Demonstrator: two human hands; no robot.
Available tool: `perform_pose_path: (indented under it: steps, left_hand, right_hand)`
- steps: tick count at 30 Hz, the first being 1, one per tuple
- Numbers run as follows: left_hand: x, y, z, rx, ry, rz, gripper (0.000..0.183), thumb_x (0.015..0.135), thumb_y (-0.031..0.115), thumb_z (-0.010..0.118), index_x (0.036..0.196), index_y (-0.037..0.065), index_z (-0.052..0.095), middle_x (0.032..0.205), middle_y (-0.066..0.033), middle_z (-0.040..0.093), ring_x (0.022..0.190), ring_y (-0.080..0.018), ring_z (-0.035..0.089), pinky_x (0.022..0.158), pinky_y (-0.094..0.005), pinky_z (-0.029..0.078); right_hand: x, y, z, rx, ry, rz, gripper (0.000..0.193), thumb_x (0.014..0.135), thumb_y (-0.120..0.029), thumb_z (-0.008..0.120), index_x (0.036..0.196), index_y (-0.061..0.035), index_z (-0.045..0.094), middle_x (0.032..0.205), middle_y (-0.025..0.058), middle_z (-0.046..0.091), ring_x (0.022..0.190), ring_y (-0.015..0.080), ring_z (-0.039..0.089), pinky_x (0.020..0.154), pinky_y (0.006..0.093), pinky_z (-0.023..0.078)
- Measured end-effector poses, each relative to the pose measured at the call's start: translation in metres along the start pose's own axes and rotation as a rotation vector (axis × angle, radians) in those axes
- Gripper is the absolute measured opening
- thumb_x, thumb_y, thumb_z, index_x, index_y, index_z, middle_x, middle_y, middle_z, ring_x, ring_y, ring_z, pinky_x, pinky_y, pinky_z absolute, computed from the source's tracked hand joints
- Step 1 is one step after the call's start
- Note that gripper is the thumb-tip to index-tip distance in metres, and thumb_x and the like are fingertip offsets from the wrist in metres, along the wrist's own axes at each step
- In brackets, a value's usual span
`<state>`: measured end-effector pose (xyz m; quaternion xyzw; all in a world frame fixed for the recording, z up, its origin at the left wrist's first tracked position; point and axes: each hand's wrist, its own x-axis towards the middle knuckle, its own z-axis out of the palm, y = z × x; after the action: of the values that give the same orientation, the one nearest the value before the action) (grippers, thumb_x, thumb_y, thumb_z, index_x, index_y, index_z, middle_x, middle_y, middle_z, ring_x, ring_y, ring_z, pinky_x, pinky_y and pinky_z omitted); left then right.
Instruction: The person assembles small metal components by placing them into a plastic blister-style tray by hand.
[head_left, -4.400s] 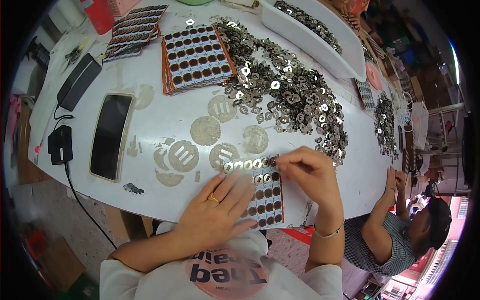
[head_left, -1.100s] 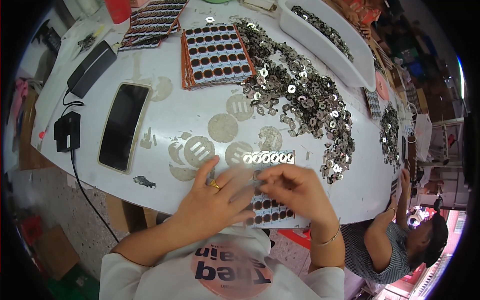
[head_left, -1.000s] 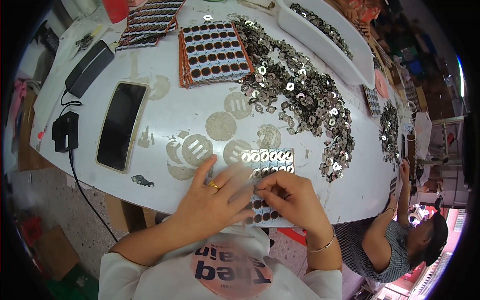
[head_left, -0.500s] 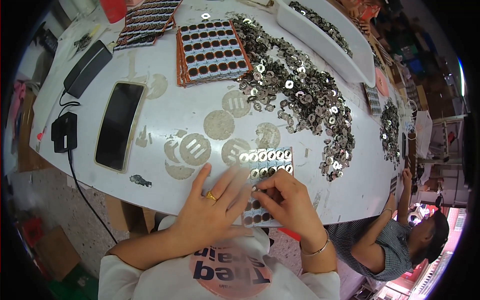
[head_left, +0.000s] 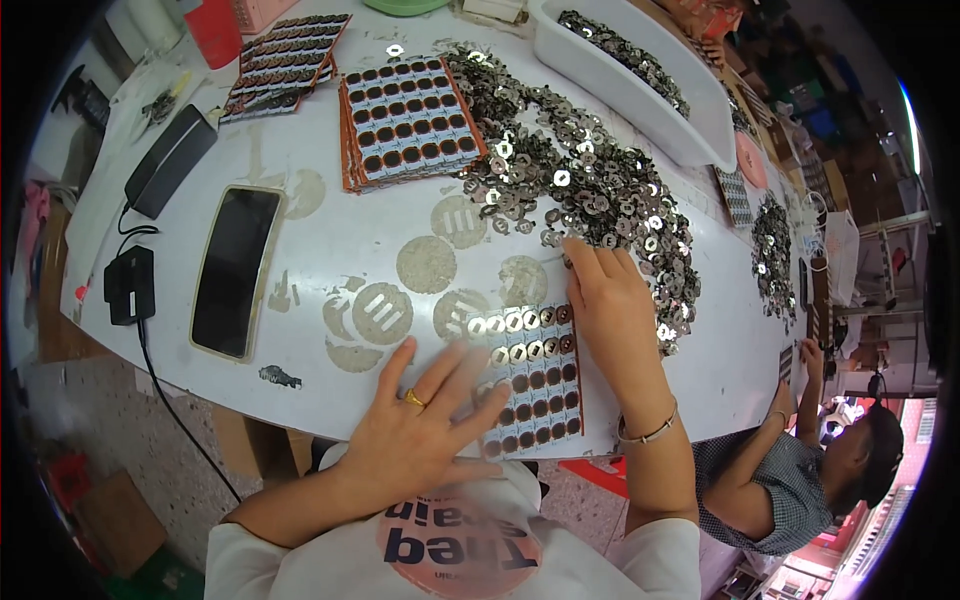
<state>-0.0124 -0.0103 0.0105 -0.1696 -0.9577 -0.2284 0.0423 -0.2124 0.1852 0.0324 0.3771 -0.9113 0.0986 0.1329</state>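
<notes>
A rectangular board sheet [head_left: 545, 408] lies on the table before me, bearing rows of dark round spots. Shiny metal pieces with centre cutouts cover spots in its two far rows. My left hand [head_left: 425, 410], wearing a gold ring, lies spread at the sheet's left edge; some fingers are blurred. My right hand [head_left: 612, 300] reaches past the sheet to the near edge of a large heap of small metal pieces [head_left: 625, 200]. Its fingers are bent together at the loose pieces, and what lies between the fingertips is hidden.
A stack of similar sheets [head_left: 410, 120] stands beyond, with more sheets [head_left: 285, 65] at the far left. A white bin [head_left: 640, 90] holds metal pieces. At left lie a phone [head_left: 237, 272], a black device [head_left: 172, 160] and a corded adapter [head_left: 130, 287]. Another person [head_left: 780, 470] works at right.
My right hand has moved from the sheet away to the heap. The dark spots it covered now show. My left hand stays by the sheet, and the view has shifted slightly.
</notes>
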Motion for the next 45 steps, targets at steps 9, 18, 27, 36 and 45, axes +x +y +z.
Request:
perform_pose_path:
  steps: [9,18,27,36,45]
  left_hand:
    - [0.003,0.0,-0.006,-0.152,0.078,-0.049,0.08,0.079,0.062,0.083,0.142,0.016,0.064,0.154,-0.0123,0.053,0.148,-0.0313,0.043,0.124,-0.061,0.02]
    - [0.039,-0.009,-0.005,-0.42,0.355,-0.062,0.026,0.093,0.025,0.08,0.112,0.009,0.073,0.101,-0.0044,0.074,0.098,-0.0248,0.069,0.101,-0.0454,0.045]
    - [0.031,-0.004,0.01,-0.363,0.37,0.002,0.022,0.091,0.021,0.079,0.107,0.006,0.073,0.098,-0.0063,0.07,0.094,-0.0268,0.067,0.088,-0.0416,0.054]
    - [0.009,0.004,0.006,-0.024,0.138,0.091,0.061,0.082,0.049,0.084,0.124,0.006,0.071,0.139,-0.0121,0.064,0.138,-0.0318,0.056,0.113,-0.0495,0.046]
    - [0.004,0.007,0.009,0.025,0.095,0.072,0.074,0.081,0.064,0.08,0.125,0.005,0.07,0.141,-0.0136,0.063,0.142,-0.0327,0.052,0.119,-0.0532,0.04]
  right_hand:
    - [-0.016,0.0,-0.03,1.151,-0.161,0.555,0.019,0.099,0.002,0.068,0.118,0.0012,0.069,0.096,0.001,0.071,0.082,0.007,0.067,0.073,0.0236,0.055]
    - [-0.049,-0.033,-0.039,1.688,-0.414,0.628,0.019,0.099,0.0,0.071,0.118,0.0013,0.069,0.101,0.0053,0.074,0.086,0.012,0.071,0.077,0.0269,0.06]
    - [-0.062,-0.039,-0.041,1.342,-0.369,0.445,0.012,0.095,0.006,0.076,0.106,0.0028,0.075,0.096,0.0048,0.071,0.081,0.0072,0.067,0.069,0.0199,0.054]
    - [-0.062,-0.043,-0.038,1.007,-0.47,0.435,0.014,0.093,0.002,0.078,0.106,-0.0007,0.075,0.088,0.0021,0.069,0.073,0.0053,0.062,0.064,0.0227,0.051]
    - [-0.073,-0.05,-0.033,0.817,-0.358,0.415,0.017,0.089,-0.002,0.084,0.1,-0.0025,0.071,0.081,0.0025,0.064,0.068,0.0063,0.06,0.059,0.0244,0.047]
